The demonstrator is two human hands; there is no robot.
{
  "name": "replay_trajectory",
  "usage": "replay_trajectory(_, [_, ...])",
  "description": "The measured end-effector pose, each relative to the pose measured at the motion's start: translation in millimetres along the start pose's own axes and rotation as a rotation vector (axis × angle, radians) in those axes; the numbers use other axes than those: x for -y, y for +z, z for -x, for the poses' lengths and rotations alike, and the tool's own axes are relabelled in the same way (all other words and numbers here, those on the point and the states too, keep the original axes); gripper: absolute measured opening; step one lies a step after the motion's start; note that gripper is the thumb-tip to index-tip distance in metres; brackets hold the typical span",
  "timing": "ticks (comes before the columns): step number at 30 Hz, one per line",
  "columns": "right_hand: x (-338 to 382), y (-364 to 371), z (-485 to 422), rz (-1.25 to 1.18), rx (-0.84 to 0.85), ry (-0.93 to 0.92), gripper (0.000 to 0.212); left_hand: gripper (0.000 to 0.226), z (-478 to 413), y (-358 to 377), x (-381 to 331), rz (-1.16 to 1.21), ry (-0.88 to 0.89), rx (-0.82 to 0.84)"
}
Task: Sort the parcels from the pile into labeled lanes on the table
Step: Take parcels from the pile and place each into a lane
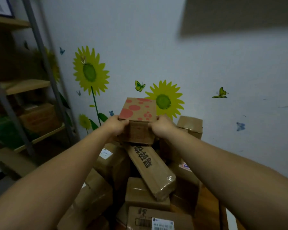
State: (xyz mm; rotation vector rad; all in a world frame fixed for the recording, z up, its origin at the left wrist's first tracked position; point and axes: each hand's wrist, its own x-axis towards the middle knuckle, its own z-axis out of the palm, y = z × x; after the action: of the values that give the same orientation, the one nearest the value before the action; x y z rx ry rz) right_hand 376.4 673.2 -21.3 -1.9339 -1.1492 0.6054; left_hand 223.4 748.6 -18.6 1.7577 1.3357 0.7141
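Both hands hold the brown cardboard box with pink dots (138, 112) at the middle of the frame, atop the pile of brown parcels (150, 171). The left hand (117, 126) and right hand (160, 127) grip its sides. Looks like the picking-up step; next it needs lifting and carrying to a lane.

Small parcel storeroom. Taped cardboard parcels (153, 171) with shipping labels (162, 224) heaped together; metal-framed shelving (28, 86) at left holding more boxes (38, 117). Pale wall (156, 47) bearing sunflower stickers (90, 72).

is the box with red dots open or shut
Shut: the red-dotted box has its lid flat, no flap raised; left hand and right hand grip its sides.
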Motion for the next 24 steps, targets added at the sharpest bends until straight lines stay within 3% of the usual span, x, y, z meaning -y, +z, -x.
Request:
replay_trajectory(2, [5,1,11,-0.097,-0.111,-0.030,0.038,0.025,5,-4,4,0.090,0.048,-0.019])
replay_trajectory(5, [12,0,34,-0.181,-0.275,-0.036,0.040,0.028,22,-16,5,0.352,0.063,-0.006])
replay_trajectory(7, [12,1,52,-0.216,-0.347,-0.041,0.038,0.020,32,-23,8,0.392,0.120,-0.005])
replay_trajectory(8, [11,1,62,-0.212,-0.364,-0.046,0.035,0.025,37,-26,8,0.407,0.150,0.036])
replay_trajectory(10, [6,-2,83,-0.145,-0.334,-0.031,0.044,0.058,48,-27,9,0.433,0.194,0.192])
replay_trajectory(12, [1,-10,107,-0.079,-0.308,-0.020,0.057,0.051,62,-23,7,0.436,0.223,0.273])
replay_trajectory(14, [-5,-20,133,-0.119,-0.323,-0.017,0.054,0.036,78,-15,0,0.483,0.176,0.337])
replay_trajectory(16, [-8,-31,161,-0.252,-0.314,-0.009,0.056,0.058,96,-5,-11,0.523,0.145,0.402])
replay_trajectory(19, [-10,-52,191,-0.354,-0.342,0.086,0.059,0.063,117,12,-25,0.506,0.198,0.474])
replay_trajectory(24, [-30,-106,243,-0.601,-0.418,0.200,0.084,0.083,156,35,-54,0.626,0.161,0.619])
